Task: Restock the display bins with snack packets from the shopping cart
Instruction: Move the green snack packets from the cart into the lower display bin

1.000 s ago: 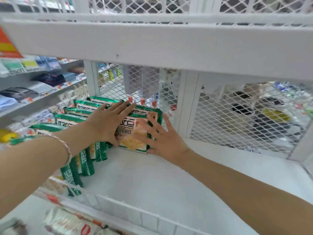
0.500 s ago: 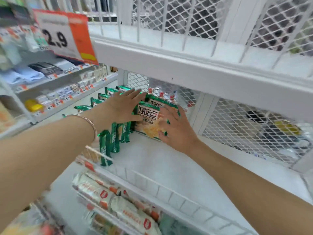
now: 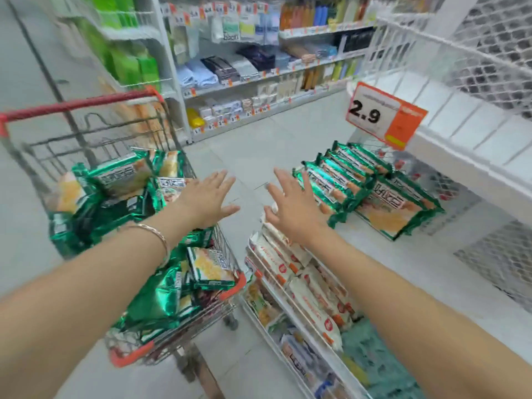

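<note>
A wire shopping cart (image 3: 86, 131) with a red handle stands at the left, heaped with green snack packets (image 3: 161, 292). In the white display bin (image 3: 431, 272) at the right, a row of the same green packets (image 3: 354, 180) stands on edge, one leaning flat in front. My left hand (image 3: 205, 200) hovers open over the cart's right side, a bracelet on its wrist. My right hand (image 3: 290, 205) is open in the air between cart and bin, just left of the row, holding nothing.
A price sign reading 2.9 (image 3: 383, 116) hangs from the upper bin's edge. White and orange packets (image 3: 305, 286) fill the lower bin below my right arm. Store shelves (image 3: 259, 70) with goods line the aisle behind, across a pale floor.
Both hands have left the row of green packets in the bin and swung left toward the cart. My view has turned from the bin to the aisle and cart.
</note>
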